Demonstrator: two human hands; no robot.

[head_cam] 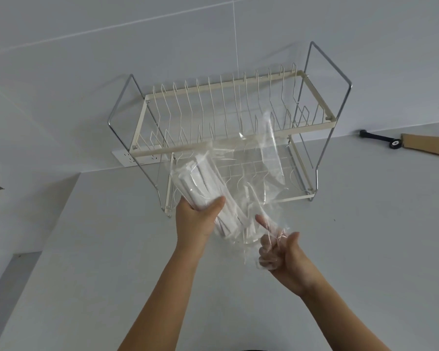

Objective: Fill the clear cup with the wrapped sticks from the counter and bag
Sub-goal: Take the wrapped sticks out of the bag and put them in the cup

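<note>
Gripping bag (251,173) above counter (365,224)

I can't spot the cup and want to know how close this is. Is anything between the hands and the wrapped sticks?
Yes: the clear bag. The wrapped sticks lie inside it, and the left hand holds them through the film. The right hand pinches the bag's other end. No cup is in view.

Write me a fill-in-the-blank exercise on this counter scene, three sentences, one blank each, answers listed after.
1. The left hand grips a bundle of wrapped sticks sheathed in clear ____.
2. The right hand pinches the clear bag near its ____ end.
3. Behind both hands stands a two-tier wire dish ____ on the counter.

Missing words: plastic; lower; rack
</note>
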